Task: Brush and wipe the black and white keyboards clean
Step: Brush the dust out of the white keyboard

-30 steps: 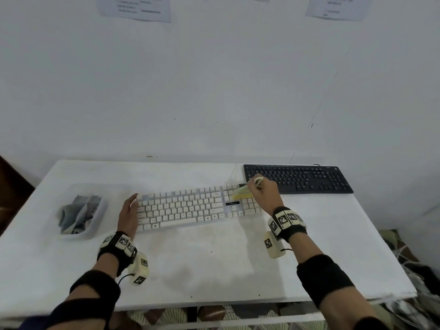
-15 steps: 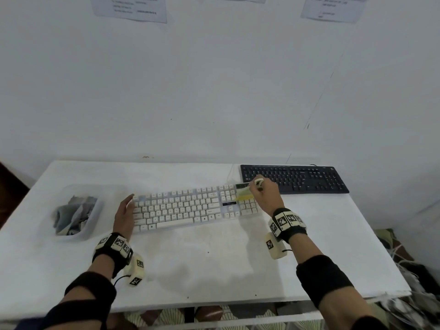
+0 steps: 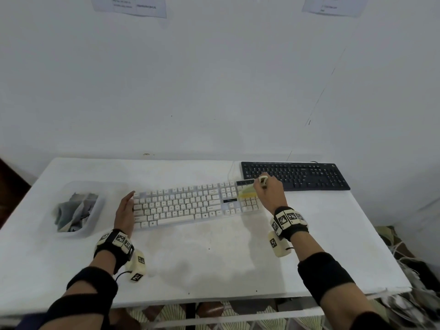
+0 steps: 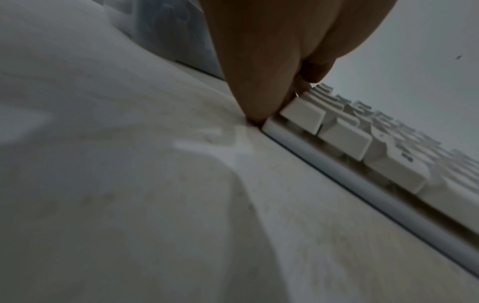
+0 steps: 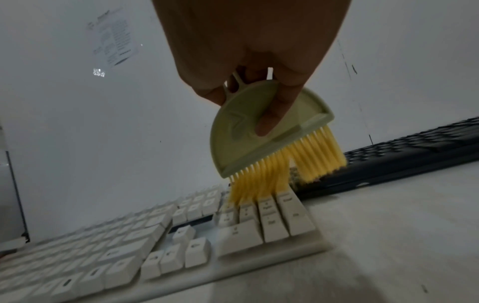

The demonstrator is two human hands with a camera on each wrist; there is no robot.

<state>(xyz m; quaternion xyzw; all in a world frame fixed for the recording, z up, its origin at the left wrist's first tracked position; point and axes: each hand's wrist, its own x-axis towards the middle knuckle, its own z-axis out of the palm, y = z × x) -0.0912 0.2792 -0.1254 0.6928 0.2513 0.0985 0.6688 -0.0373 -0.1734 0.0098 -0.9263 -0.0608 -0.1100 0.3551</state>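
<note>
The white keyboard (image 3: 190, 203) (image 5: 129, 246) (image 4: 362, 147) lies mid-table. My right hand (image 3: 266, 191) (image 5: 249, 51) grips a small pale green brush (image 5: 259, 131) (image 3: 247, 192) whose yellow bristles (image 5: 261, 180) press on the number pad keys at the keyboard's right end. My left hand (image 3: 125, 210) (image 4: 272, 61) lies with straight fingers against the keyboard's left edge, fingertips (image 4: 256, 116) touching the table. The black keyboard (image 3: 295, 175) (image 5: 404, 155) sits behind, at the back right.
A clear plastic tub (image 3: 95, 225) with grey cloths (image 3: 76, 210) stands at the table's left. The white table (image 3: 214, 258) meets a white wall at the back; its front edge is near my forearms. Cables lie on the floor (image 3: 409, 265) at right.
The brush has shifted slightly over the number pad keys. My left hand has stayed at the keyboard's left edge. The head view has moved a little.
</note>
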